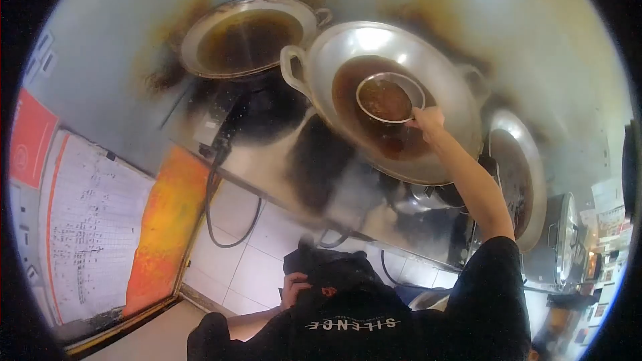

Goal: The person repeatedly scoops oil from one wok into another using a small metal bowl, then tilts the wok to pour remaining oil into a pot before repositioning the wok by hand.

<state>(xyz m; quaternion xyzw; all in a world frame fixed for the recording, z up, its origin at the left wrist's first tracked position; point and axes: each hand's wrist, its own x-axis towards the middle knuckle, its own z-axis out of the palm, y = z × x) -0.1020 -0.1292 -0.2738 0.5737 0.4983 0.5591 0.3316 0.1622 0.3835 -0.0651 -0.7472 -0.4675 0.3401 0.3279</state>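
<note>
My right hand [428,122] is closed on the near right rim of a round metal strainer [390,98]. The strainer sits over the dark brown liquid [351,103] inside a large silver wok [428,67], with brownish matter visible within its ring. My right arm reaches across the wok's near right edge. Down at the black shirt [354,301], my left hand [294,289] rests against dark cloth near my waist, its fingers bent; whether it grips the cloth is hard to tell.
Another wok [190,43] with dark liquid stands at the back left, and a third pan [528,140] at the right. Beyond it is a lidded metal pot [568,237]. A black hose [210,217] hangs below the stove. Papers [100,227] cover a board at the left.
</note>
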